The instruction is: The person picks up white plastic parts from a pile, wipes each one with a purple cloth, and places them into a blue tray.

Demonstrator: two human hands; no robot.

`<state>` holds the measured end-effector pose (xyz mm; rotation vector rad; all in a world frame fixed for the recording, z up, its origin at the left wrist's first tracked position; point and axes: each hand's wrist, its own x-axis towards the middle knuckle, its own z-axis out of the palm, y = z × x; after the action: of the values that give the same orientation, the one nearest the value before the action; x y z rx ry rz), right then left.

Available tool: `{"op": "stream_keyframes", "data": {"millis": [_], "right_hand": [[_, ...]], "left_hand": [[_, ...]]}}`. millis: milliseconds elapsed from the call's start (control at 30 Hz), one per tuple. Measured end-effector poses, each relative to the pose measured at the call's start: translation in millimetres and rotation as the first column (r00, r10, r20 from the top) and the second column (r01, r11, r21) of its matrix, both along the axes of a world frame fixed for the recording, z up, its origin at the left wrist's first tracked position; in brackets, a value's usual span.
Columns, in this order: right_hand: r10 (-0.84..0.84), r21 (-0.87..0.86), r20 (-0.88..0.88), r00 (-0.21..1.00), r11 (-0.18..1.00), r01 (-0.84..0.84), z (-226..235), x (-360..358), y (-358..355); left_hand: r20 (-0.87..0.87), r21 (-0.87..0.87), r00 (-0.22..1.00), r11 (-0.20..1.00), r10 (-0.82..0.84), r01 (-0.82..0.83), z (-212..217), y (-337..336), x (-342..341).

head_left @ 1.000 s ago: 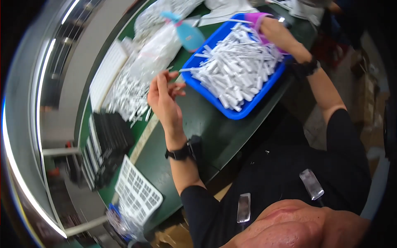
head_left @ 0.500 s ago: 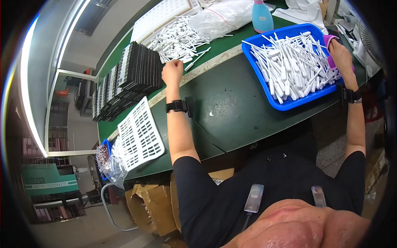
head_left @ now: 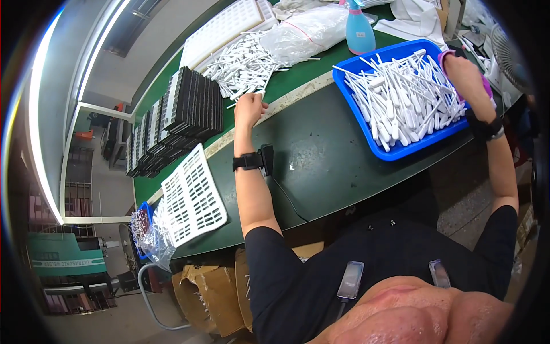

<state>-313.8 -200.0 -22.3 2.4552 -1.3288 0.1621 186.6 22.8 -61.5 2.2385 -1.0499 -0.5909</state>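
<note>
A dark green table [head_left: 309, 160] fills the room before us. The fingers of our left hand [head_left: 249, 110] curl together; whether they pinch anything, we cannot tell. Those of our right hand [head_left: 468, 80] are folded around one purple cloth [head_left: 488, 92], at the right end of one blue tray [head_left: 395, 153]. White sticks [head_left: 395, 103] heap in that tray, and a second pile lies just beyond our left hand. We judge them light, stiff and slippery, best held by the thick end. They overlap too much to count. Farther out, we count one spray bottle [head_left: 361, 37] and one slotted white panel [head_left: 195, 195].
</note>
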Motion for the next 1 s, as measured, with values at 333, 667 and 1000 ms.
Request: {"op": "stream_keyframes", "data": {"millis": [333,667,1000], "right_hand": [[-0.552,0.287,0.832,-0.055,0.514,-0.808,54,106,30],[-0.791,-0.100,0.590,-0.162,0.128,-0.987,-42,129,-8],[-0.825,-0.134,0.493,-0.277,0.243,-0.961,-44,129,-13]], "left_hand": [[-0.693,-0.619,0.552,0.775,-0.463,-0.126,26,-38,-74],[-0.799,-0.563,0.418,0.781,-0.432,-0.270,12,-53,-123],[-0.766,-0.577,0.486,0.784,-0.421,-0.230,7,-53,-134]]}}
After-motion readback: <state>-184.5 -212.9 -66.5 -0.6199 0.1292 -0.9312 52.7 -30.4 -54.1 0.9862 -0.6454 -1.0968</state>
